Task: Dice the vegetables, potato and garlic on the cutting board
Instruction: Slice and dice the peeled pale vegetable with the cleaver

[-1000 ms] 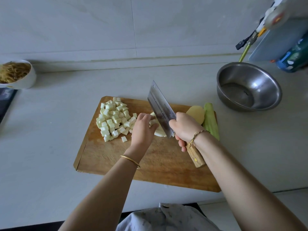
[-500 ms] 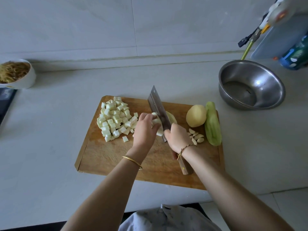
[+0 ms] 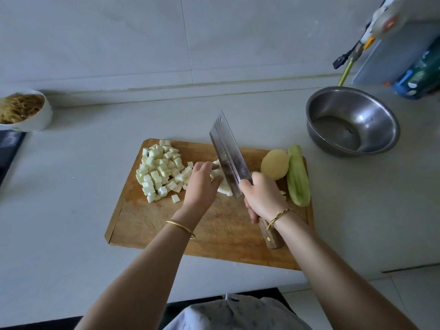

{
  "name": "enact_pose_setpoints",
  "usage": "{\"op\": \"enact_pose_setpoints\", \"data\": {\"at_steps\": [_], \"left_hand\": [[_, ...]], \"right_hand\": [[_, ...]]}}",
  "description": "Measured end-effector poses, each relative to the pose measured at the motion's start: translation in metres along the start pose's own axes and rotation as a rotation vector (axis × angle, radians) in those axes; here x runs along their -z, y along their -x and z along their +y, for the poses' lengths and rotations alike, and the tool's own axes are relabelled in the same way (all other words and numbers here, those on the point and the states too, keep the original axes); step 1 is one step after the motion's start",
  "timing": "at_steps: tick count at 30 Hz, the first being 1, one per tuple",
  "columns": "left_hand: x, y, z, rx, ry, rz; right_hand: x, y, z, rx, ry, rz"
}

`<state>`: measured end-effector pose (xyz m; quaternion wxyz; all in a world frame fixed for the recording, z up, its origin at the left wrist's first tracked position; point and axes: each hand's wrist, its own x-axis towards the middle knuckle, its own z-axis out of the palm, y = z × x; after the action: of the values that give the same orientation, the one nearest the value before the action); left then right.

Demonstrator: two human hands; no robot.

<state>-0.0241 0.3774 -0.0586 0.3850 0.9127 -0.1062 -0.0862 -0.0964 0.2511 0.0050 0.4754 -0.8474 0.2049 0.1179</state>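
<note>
Mid-frame on cutting board (image 3: 147, 225): pale peeled veg chunk (image 3: 221, 181), pinned by left hand (image 3: 202, 184), fingers curled over its top. Right hand (image 3: 262, 196) wrapped tight round wooden handle of cleaver (image 3: 227, 153); blade just right of chunk, tip aimed toward top centre of frame; raised or touching, can't tell. Chunk prob. firm, wet, a bit slippery, light; best held on top w/ fingertips tucked, flat face down. Its long axis unreadable, mostly under the hand. Diced pile (image 3: 159, 170) left of hand. Waiting at right of board: potato (image 3: 275, 164), dense, round, apt to roll, so halve first; green veg (image 3: 297, 177), long axis approx. top-to-bottom of frame; garlic (image 3: 282, 193) barely visible behind wrist, small, skiddy.
</note>
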Motion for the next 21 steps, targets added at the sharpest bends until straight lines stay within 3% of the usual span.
{"op": "enact_pose_setpoints", "data": {"at_steps": [5,13,19,21], "left_hand": [[0.009,0.0,0.002,0.006,0.021,0.0],[0.029,0.003,0.027,0.236,0.46,0.169],[0.032,0.009,0.03,0.304,0.503,0.129],[0.036,0.005,0.032,0.333,0.581,0.229]], "right_hand": [[0.004,0.003,0.002,0.091,-0.01,0.121],[-0.005,0.021,0.005,0.379,0.471,0.452],[-0.013,0.014,0.005,0.416,0.469,0.51],[-0.013,0.012,0.004,0.397,0.488,0.525]]}}
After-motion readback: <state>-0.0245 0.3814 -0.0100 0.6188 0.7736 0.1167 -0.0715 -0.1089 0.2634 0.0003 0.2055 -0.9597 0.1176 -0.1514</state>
